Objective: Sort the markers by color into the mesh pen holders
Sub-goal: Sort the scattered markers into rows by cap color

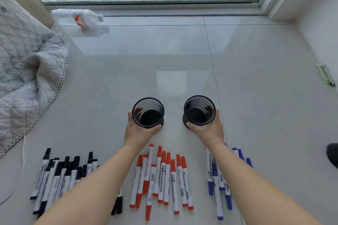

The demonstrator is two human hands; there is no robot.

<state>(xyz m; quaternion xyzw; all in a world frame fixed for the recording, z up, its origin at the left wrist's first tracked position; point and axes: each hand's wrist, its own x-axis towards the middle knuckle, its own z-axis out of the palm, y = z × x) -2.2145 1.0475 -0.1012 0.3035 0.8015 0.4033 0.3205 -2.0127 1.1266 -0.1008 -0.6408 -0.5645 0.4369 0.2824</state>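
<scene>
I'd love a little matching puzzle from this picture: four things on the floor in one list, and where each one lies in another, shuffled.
Things:
1. black markers
2. red markers
3. blue markers
4. plastic bottle

Places:
A. far left, lying on its side near the window
B. near edge, middle, between the two forearms
C. near edge, right, partly under the right forearm
D. near edge, left, beside the quilt

Pairs: 1-D, 2-B, 3-C, 4-A
</scene>
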